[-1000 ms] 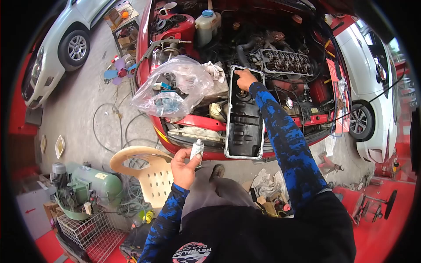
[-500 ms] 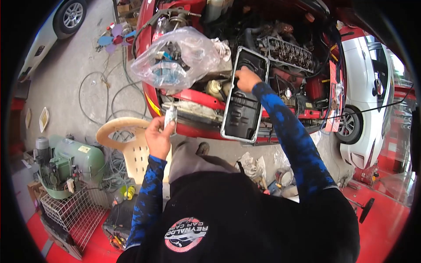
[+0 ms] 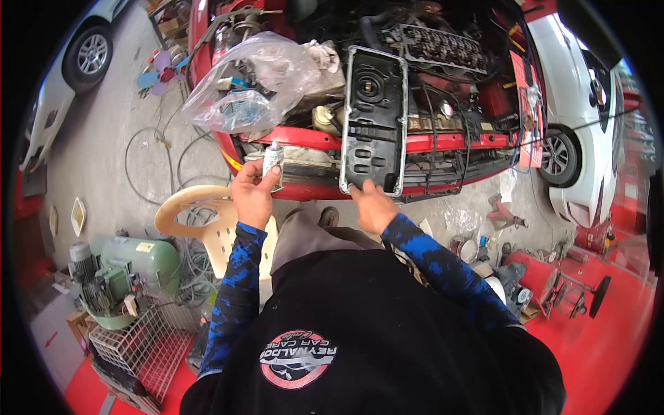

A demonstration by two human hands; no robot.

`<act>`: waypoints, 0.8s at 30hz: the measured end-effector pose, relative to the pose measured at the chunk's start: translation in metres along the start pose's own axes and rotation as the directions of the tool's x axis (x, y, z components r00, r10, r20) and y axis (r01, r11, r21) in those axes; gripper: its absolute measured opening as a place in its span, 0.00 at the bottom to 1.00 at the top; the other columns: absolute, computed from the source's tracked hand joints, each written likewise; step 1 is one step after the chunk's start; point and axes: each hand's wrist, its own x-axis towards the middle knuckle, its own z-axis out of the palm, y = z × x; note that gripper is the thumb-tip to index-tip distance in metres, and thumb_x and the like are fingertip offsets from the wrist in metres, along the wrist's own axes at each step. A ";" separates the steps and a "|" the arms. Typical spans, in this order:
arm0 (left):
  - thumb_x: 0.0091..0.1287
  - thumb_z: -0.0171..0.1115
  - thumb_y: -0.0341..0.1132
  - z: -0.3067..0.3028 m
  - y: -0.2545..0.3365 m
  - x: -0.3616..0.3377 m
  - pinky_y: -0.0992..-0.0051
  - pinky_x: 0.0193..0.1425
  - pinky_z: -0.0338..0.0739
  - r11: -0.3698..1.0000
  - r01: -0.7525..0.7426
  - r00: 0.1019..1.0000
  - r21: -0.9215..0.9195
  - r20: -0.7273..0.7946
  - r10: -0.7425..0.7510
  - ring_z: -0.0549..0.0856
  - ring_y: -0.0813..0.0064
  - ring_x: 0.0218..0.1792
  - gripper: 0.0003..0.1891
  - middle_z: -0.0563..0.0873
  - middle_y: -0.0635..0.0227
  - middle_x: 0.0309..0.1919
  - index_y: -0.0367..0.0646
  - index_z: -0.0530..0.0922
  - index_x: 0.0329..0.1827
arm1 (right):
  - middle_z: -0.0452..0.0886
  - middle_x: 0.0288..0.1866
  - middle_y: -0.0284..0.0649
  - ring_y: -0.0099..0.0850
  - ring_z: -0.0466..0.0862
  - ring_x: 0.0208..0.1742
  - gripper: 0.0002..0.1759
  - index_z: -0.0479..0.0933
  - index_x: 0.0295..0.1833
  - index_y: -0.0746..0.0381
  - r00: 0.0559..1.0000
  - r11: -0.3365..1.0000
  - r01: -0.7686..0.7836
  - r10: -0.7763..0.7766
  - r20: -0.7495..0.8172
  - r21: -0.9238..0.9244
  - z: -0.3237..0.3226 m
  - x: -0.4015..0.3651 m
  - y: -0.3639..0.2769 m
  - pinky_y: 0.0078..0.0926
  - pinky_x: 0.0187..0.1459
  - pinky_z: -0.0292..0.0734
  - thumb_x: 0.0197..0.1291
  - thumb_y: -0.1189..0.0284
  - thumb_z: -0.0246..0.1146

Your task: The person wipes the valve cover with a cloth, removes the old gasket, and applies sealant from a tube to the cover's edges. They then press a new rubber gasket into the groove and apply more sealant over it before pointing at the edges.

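Observation:
My left hand [image 3: 253,195] holds a small pale tube [image 3: 273,164] upright, its nozzle pointing up, in front of the red car's bumper. A black valve cover [image 3: 373,131] lies with its hollow inside up across the car's front edge, a grey bead along its rim. At the cover's near end is my right hand [image 3: 373,207], its fingertips touching the rim at the lower edge. Behind and to the right, the engine's uncovered valve train [image 3: 444,48] shows.
A clear plastic bag [image 3: 252,83] of parts sits on the car's front left. A beige chair [image 3: 207,221] stands near my left arm, with a green compressor [image 3: 131,266] further left. A white car [image 3: 577,124] is at the right.
My right hand has moved from inside the upper part of the cover down to its near end. The view has shifted slightly; my left hand still holds the tube.

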 end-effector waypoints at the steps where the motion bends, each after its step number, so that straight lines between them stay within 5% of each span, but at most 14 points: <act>1: 0.66 0.70 0.26 0.003 -0.001 -0.001 0.81 0.39 0.76 1.000 -0.004 1.000 0.000 0.019 0.004 0.81 0.85 0.33 0.10 0.87 0.71 0.35 0.33 0.83 0.48 | 0.72 0.59 0.59 0.59 0.78 0.56 0.34 0.73 0.70 0.55 1.000 1.000 0.001 -0.001 -0.020 -0.026 0.001 -0.016 0.004 0.54 0.57 0.78 0.53 0.76 0.61; 7: 0.65 0.69 0.25 0.016 0.004 -0.027 0.81 0.39 0.75 0.999 -0.028 0.997 0.021 0.067 0.027 0.80 0.85 0.32 0.07 0.86 0.72 0.33 0.34 0.83 0.44 | 0.72 0.59 0.51 0.53 0.77 0.58 0.33 0.77 0.67 0.45 0.998 0.981 -0.062 0.057 -0.031 -0.185 -0.020 -0.047 0.111 0.48 0.57 0.78 0.52 0.76 0.63; 9: 0.65 0.69 0.25 0.018 0.007 -0.041 0.81 0.39 0.74 0.999 -0.047 0.996 0.022 0.076 0.045 0.80 0.85 0.32 0.06 0.86 0.72 0.32 0.34 0.83 0.42 | 0.73 0.55 0.49 0.52 0.77 0.57 0.31 0.80 0.63 0.49 0.971 0.968 -0.120 0.069 -0.227 -0.221 -0.032 -0.053 0.136 0.48 0.56 0.78 0.49 0.77 0.64; 11: 0.66 0.68 0.25 0.011 -0.004 -0.050 0.81 0.39 0.74 0.993 -0.066 0.996 0.101 0.058 0.061 0.80 0.85 0.32 0.06 0.85 0.73 0.32 0.34 0.83 0.43 | 0.73 0.52 0.50 0.53 0.77 0.56 0.32 0.80 0.63 0.50 0.917 0.994 -0.054 0.012 -0.399 -0.096 -0.034 -0.056 0.154 0.47 0.56 0.77 0.48 0.78 0.63; 14: 0.65 0.69 0.25 0.011 0.002 -0.068 0.80 0.40 0.75 0.993 -0.043 0.998 0.114 0.040 0.038 0.81 0.85 0.33 0.07 0.86 0.72 0.33 0.33 0.83 0.44 | 0.73 0.50 0.49 0.52 0.78 0.53 0.36 0.79 0.66 0.47 0.926 0.938 0.337 -0.314 -0.207 0.083 -0.018 -0.045 0.164 0.45 0.56 0.76 0.47 0.80 0.61; 15: 0.65 0.69 0.25 0.011 0.005 -0.075 0.80 0.41 0.75 0.993 -0.036 0.999 0.114 0.033 0.033 0.81 0.84 0.33 0.08 0.86 0.72 0.33 0.33 0.83 0.45 | 0.73 0.50 0.49 0.51 0.78 0.53 0.36 0.79 0.66 0.46 0.942 0.940 0.321 -0.306 -0.137 0.111 -0.019 -0.043 0.156 0.46 0.55 0.77 0.47 0.80 0.62; 17: 0.65 0.68 0.25 0.009 0.009 -0.085 0.81 0.42 0.75 0.989 -0.024 0.999 0.143 0.034 0.020 0.81 0.84 0.34 0.08 0.87 0.71 0.34 0.33 0.83 0.46 | 0.73 0.50 0.50 0.51 0.78 0.54 0.36 0.79 0.66 0.45 0.959 0.950 0.269 -0.279 -0.051 -0.158 -0.044 -0.013 0.159 0.46 0.56 0.77 0.48 0.81 0.61; 18: 0.64 0.69 0.24 0.008 0.013 -0.090 0.81 0.42 0.76 0.986 -0.025 0.999 0.166 0.040 0.019 0.82 0.83 0.34 0.09 0.87 0.70 0.34 0.33 0.83 0.46 | 0.73 0.50 0.51 0.52 0.78 0.53 0.36 0.78 0.67 0.44 0.931 0.943 0.307 -0.326 -0.164 -0.130 -0.049 0.015 0.180 0.47 0.56 0.77 0.49 0.81 0.60; 21: 0.65 0.68 0.24 0.007 0.014 -0.095 0.81 0.41 0.75 0.995 -0.002 0.999 0.102 0.035 -0.002 0.82 0.84 0.33 0.08 0.87 0.69 0.34 0.32 0.83 0.45 | 0.73 0.52 0.53 0.55 0.79 0.54 0.40 0.71 0.72 0.43 0.836 0.989 0.131 -0.147 -0.528 -0.067 -0.085 0.066 0.191 0.49 0.55 0.77 0.51 0.81 0.58; 24: 0.65 0.68 0.23 0.013 0.019 -0.089 0.81 0.41 0.75 0.996 0.025 1.000 0.082 0.005 -0.026 0.81 0.84 0.33 0.07 0.87 0.70 0.34 0.33 0.82 0.45 | 0.73 0.54 0.52 0.55 0.79 0.55 0.39 0.70 0.74 0.42 0.888 0.995 0.093 -0.071 -0.455 0.025 -0.096 0.085 0.189 0.49 0.57 0.77 0.54 0.80 0.56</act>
